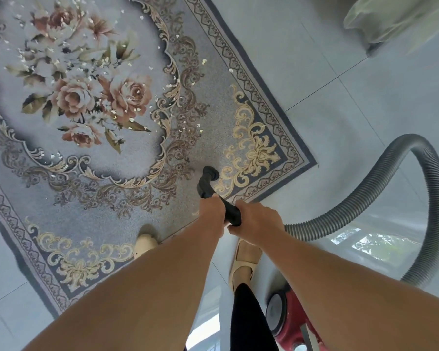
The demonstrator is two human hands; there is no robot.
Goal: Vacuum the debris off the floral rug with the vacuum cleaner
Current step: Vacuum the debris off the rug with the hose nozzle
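Debris (203,62) on rug (127,160), nozzle (209,174) on rug corner, canister (295,323) on floor (289,46) right

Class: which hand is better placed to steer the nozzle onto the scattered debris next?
Left, probably. The left hand grips the wand nearer the nozzle, on the debris side; the right hand holds its rear end by the hose.

Bright, even daylight is spread over the scene. Window light is mirrored as glare on the glossy tile floor (352,102) right of the floral rug (127,183), with a second bright patch below the rug. A soft shadow is cast on the rug's near edge around a shoe (143,245). Straight lines are bowed by wide-angle distortion, and a pale cloth (390,19) far right of the rug is blurred.
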